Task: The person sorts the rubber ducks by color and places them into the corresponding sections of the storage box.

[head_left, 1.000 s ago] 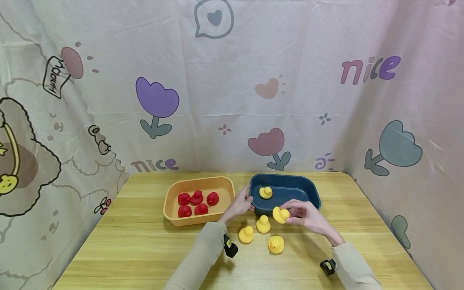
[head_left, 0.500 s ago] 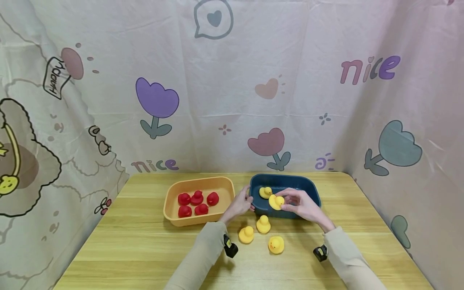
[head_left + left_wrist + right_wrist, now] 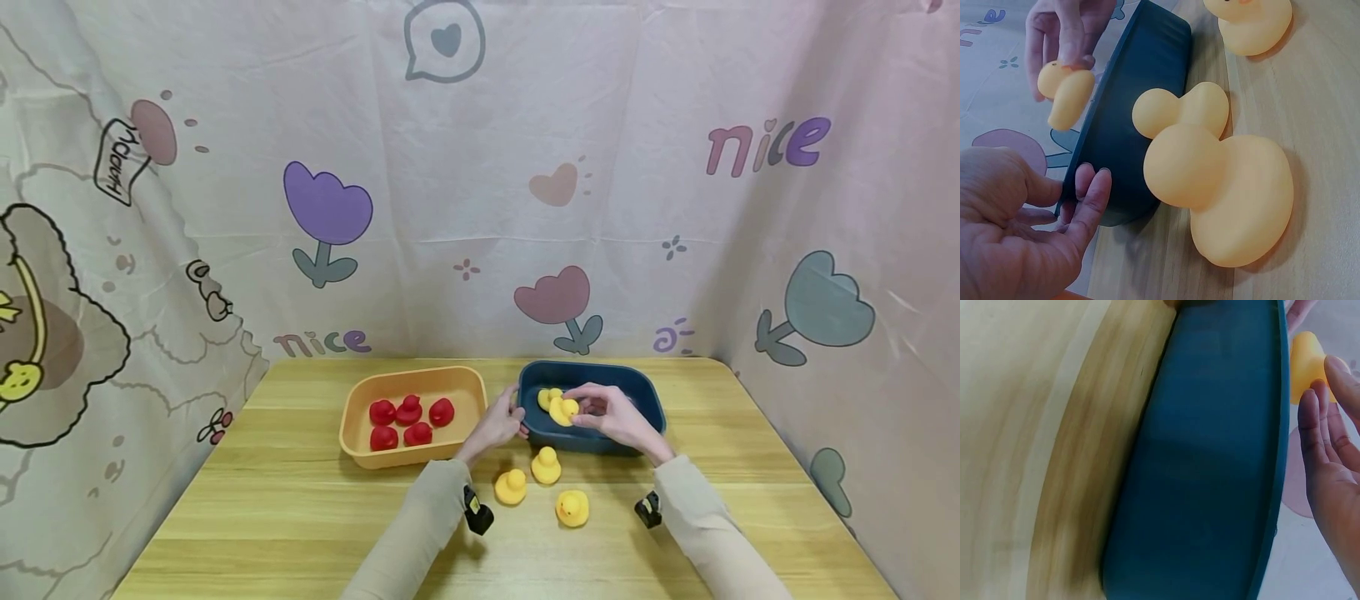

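My right hand (image 3: 615,417) pinches a yellow rubber duck (image 3: 562,412) over the left part of the dark blue bin (image 3: 622,379). The same duck (image 3: 1071,94) shows between thumb and fingers in the left wrist view, above the bin's rim. Behind it, another yellow duck (image 3: 545,398) sits in the bin, partly covered in the head view. My left hand (image 3: 498,423) grips the bin's left end, its thumb (image 3: 1044,189) and fingers on either side of the rim. In the right wrist view the held duck (image 3: 1305,365) is partly hidden by the bin wall.
Several red rubber ducks lie in an orange bin (image 3: 352,446) to the left. Three yellow ducks stand on the wooden table in front of the blue bin: one left (image 3: 511,487), one by the bin (image 3: 546,466), one nearer (image 3: 572,508). A patterned curtain (image 3: 450,208) hangs behind.
My right hand has carried the yellow duck from the blue bin's front edge inward and to the left, close to the other duck. The left hand has stayed on the bin.
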A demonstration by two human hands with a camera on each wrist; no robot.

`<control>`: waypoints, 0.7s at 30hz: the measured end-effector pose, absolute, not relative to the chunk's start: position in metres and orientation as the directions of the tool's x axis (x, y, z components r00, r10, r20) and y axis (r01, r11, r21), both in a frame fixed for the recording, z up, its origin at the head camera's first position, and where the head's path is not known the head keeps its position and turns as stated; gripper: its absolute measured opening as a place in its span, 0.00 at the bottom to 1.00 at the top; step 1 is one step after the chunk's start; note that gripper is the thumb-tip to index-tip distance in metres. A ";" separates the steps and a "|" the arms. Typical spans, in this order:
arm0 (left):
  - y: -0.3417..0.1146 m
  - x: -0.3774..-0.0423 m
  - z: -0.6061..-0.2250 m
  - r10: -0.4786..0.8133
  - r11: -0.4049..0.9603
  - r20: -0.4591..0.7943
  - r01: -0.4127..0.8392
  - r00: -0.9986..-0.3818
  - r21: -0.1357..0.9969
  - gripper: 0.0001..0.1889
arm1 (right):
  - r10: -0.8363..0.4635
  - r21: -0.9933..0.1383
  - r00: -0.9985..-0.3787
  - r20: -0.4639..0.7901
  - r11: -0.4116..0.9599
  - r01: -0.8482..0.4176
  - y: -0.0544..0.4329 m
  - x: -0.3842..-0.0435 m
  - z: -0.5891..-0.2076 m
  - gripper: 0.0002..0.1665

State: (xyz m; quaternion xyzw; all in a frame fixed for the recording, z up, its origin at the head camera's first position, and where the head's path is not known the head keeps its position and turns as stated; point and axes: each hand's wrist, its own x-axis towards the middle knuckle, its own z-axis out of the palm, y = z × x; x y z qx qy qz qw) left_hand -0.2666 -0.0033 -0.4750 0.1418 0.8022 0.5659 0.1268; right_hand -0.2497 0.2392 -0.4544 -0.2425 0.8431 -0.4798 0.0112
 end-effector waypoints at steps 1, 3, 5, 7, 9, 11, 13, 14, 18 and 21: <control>-0.003 -0.267 -0.475 0.372 0.317 -0.040 0.086 -0.927 0.945 0.30 | -0.421 -0.816 -0.881 0.215 0.419 -0.399 0.239 -0.251 -0.455 0.20; -0.003 -0.267 -0.475 0.373 0.312 -0.032 0.093 -0.927 0.945 0.30 | -0.421 -0.819 -0.882 0.213 0.415 -0.396 0.238 -0.253 -0.456 0.20; -0.003 -0.266 -0.475 0.375 0.310 -0.027 0.098 -0.927 0.946 0.30 | -0.422 -0.822 -0.883 0.206 0.415 -0.389 0.237 -0.256 -0.457 0.20; -0.003 -0.265 -0.474 0.377 0.309 -0.022 0.104 -0.926 0.945 0.30 | -0.412 -0.825 -0.891 0.193 0.424 -0.375 0.237 -0.259 -0.458 0.20; -0.003 -0.265 -0.474 0.378 0.308 -0.018 0.107 -0.925 0.945 0.30 | -0.404 -0.824 -0.897 0.181 0.436 -0.363 0.236 -0.262 -0.459 0.20; -0.003 -0.264 -0.474 0.378 0.306 -0.017 0.108 -0.926 0.946 0.30 | -0.409 -0.822 -0.895 0.179 0.438 -0.365 0.235 -0.264 -0.460 0.20; -0.003 -0.264 -0.474 0.378 0.303 -0.013 0.110 -0.926 0.947 0.30 | -0.412 -0.819 -0.896 0.166 0.449 -0.358 0.233 -0.267 -0.460 0.20; -0.003 -0.264 -0.474 0.378 0.303 -0.013 0.111 -0.926 0.946 0.30 | -0.416 -0.819 -0.895 0.159 0.451 -0.355 0.233 -0.268 -0.461 0.19; -0.003 -0.265 -0.475 0.379 0.307 -0.016 0.109 -0.925 0.945 0.30 | -0.434 -0.814 -0.893 0.119 0.472 -0.338 0.232 -0.274 -0.462 0.19; -0.003 -0.266 -0.475 0.379 0.307 -0.017 0.108 -0.925 0.946 0.30 | -0.448 -0.802 -0.889 0.096 0.493 -0.336 0.231 -0.277 -0.463 0.19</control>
